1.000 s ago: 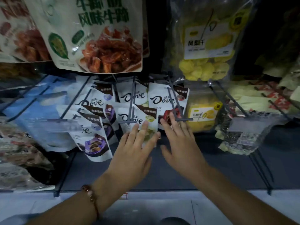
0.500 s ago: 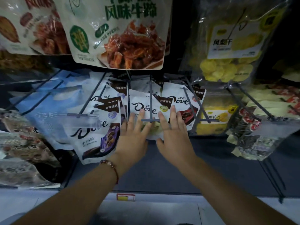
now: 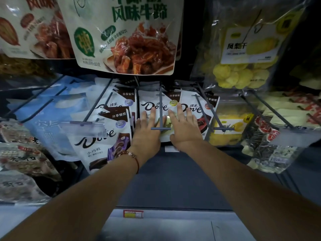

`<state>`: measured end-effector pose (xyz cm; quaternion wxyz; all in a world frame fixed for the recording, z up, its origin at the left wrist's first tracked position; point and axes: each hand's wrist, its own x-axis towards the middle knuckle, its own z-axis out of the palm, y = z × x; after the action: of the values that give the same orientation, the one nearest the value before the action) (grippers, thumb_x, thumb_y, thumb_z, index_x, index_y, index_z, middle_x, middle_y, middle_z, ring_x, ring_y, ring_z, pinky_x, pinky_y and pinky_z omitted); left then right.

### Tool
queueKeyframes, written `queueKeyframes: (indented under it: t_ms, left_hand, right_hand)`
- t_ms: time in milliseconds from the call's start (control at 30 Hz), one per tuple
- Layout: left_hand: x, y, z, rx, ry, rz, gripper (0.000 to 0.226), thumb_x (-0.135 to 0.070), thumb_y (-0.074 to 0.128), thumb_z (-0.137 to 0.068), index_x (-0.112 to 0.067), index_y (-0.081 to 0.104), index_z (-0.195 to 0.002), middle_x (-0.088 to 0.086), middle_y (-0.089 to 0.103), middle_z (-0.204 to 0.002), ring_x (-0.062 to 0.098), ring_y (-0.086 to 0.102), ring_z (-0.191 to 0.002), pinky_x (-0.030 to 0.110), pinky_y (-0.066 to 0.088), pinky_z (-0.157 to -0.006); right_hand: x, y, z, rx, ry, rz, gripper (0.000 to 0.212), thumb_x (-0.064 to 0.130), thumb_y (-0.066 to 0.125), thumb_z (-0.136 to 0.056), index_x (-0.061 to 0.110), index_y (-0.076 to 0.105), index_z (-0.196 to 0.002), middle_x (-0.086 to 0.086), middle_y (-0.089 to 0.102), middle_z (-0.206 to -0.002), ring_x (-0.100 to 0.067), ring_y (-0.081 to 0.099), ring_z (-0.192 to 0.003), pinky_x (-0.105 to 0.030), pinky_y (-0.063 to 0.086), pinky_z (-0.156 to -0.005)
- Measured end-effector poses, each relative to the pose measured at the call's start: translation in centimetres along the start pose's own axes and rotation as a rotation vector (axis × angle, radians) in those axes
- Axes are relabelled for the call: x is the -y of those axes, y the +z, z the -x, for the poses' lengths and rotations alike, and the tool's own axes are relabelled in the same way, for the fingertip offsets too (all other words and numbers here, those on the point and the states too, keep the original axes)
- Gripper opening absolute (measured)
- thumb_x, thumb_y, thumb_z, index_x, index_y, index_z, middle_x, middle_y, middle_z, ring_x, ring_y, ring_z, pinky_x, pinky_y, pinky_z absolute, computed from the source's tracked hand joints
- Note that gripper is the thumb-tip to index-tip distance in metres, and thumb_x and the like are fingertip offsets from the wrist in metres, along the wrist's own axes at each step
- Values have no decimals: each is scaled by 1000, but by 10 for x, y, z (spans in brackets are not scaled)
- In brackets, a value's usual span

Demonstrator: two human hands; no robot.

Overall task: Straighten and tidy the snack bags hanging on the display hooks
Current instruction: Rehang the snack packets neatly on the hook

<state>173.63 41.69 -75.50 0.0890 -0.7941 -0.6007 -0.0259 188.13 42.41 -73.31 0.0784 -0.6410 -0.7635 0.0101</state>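
Palms flat, fingers straight and holding nothing, my left hand (image 3: 147, 131) and right hand (image 3: 184, 129) press the white Dove chocolate pouch (image 3: 156, 105) on its grey wire hook (image 3: 160, 108), apparently squaring it between neighbouring pouches.

My hands (image 3: 166, 129) reach in over the bare dark shelf (image 3: 173, 180), the one open way in. The hook's crossbar (image 3: 160, 128) juts out between them. Dove bags (image 3: 107, 136) crowd the left, a beef-snack bag (image 3: 126, 37) hangs low overhead, and more hook rods (image 3: 206, 112) bar the right.
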Motion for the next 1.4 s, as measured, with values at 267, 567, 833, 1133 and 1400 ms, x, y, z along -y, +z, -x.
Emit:
queueKeyframes:
  t_ms: [267,567,833,1133,1400]
  left_hand:
    - [-7,-25,54,-96,172,22,78,-26,65,-80,-20,33,-150,22,31,-154,44,37,-137,51,39,-105]
    - [79,-63,185,-123,163,116,53,-34,50,-87,-23,50,-139,8,53,-140,31,56,-117,43,53,-89]
    - [130,-33,172,-59,42,-132,82,-41,71,-75,-18,34,-146,25,36,-149,48,37,-136,61,44,-99]
    - [152,4,128,-189,33,-69,72,-38,74,-70,-21,46,-135,23,52,-132,50,49,-118,60,45,-91]
    - [144,25,80,-350,-49,248,73,-38,69,-76,-40,35,-140,16,32,-156,46,34,-136,57,37,-104]
  right_hand:
    - [5,-18,29,141,-9,-77,86,26,56,-90,29,0,-155,-5,-18,-162,-32,-14,-148,-46,-5,-119]
    - [64,-66,131,242,-245,-327,82,46,47,-96,35,-12,-153,7,-27,-158,-22,-23,-146,-41,-6,-119]
    - [148,-41,121,238,-444,-330,77,36,50,-97,35,-2,-153,14,-20,-159,-29,-17,-147,-51,5,-120]
    - [157,-10,67,93,-295,-201,69,34,50,-93,32,15,-153,5,-6,-163,-30,-12,-148,-47,-1,-120]
    - [146,33,6,-241,-255,-335,43,36,49,-91,22,55,-132,1,30,-157,-23,16,-145,-46,26,-116]
